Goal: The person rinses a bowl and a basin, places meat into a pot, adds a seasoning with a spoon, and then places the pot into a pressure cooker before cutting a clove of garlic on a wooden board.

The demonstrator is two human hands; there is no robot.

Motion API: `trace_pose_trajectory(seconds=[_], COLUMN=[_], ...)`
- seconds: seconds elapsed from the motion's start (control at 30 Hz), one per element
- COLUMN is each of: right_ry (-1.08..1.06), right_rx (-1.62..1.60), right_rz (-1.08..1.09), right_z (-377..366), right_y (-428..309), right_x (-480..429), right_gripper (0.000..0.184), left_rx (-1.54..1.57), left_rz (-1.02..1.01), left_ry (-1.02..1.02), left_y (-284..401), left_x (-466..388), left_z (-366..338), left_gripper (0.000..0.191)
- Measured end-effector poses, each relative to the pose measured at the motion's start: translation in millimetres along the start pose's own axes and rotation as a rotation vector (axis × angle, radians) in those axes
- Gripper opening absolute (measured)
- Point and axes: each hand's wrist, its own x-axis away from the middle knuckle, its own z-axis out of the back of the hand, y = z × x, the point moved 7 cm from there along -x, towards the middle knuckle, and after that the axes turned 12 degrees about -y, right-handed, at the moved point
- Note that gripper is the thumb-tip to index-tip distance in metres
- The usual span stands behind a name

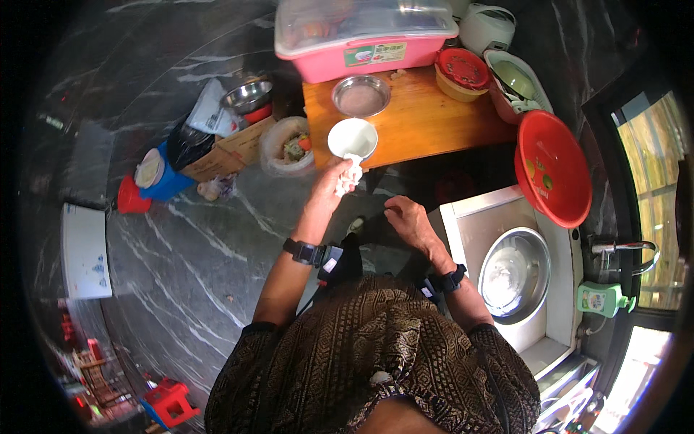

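My left hand (pixel 332 182) is closed around a crumpled white tissue or cloth (pixel 349 179), just in front of a white bowl (pixel 352 139). The bowl stands near the front left corner of a wooden table (pixel 434 127). Behind it is a round metal dish (pixel 361 96). Over the dark floor, between the table and the sink, my right hand (pixel 407 218) hangs with its fingers curled; whether it holds something small cannot be seen.
A pink storage box (pixel 368 59) and a red-lidded tub (pixel 461 76) stand on the table. At right, a red basin (pixel 553 168) leans over the sink (pixel 480 217), which holds a metal basin (pixel 515 276). A lined waste bin (pixel 287 146) stands left of the table.
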Motion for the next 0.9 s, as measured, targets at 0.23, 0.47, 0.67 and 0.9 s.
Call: trace_pose_trajectory(seconds=[0.23, 0.47, 0.67, 0.9], right_ry=[-0.156, -0.068, -0.16, -0.233], right_rx=[-0.544, -0.806, -0.84, -0.772], right_rz=[-0.45, -0.552, -0.639, -0.574], right_z=[-31, -42, -39, -25], right_y=[67, 80, 94, 96], right_x=[-106, -167, -178, -195], right_gripper=[0.039, 0.038, 0.036, 0.037], left_rx=[-0.714, -1.553, -1.671, -1.723], left_rz=[-0.008, -0.286, -0.166, -0.121], left_ry=[0.026, -0.091, -0.371, -0.387], left_y=[28, 21, 21, 43], left_x=[-115, -154, -143, -139], left_z=[53, 58, 24, 5], left_gripper=[0.019, 0.016, 0.031, 0.037])
